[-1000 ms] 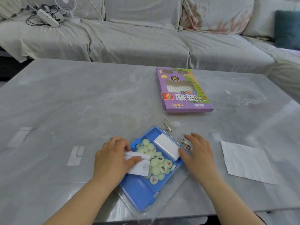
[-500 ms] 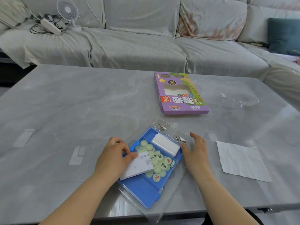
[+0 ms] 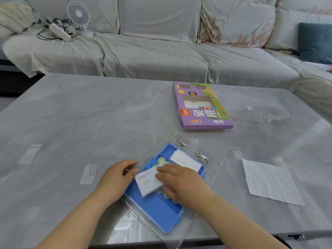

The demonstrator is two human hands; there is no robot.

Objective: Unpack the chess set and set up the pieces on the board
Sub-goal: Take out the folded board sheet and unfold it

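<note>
We are mid-unpacking -- the folded leaflet (image 3: 147, 182) lies across the blue case (image 3: 154, 211), over the round pieces (image 3: 161, 160) inside it; our left hand (image 3: 115, 178) pinches its edge at the case's left rim; our right hand (image 3: 179, 182) rests flat-fingered on it; next we judge it must lift clear of the case.

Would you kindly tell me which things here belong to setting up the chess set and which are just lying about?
Job: blue tray, pale round pieces, folded leaflet, purple box.
Lying about: fan, power strip, teal cushion, crumpled clear wrapper.
</note>
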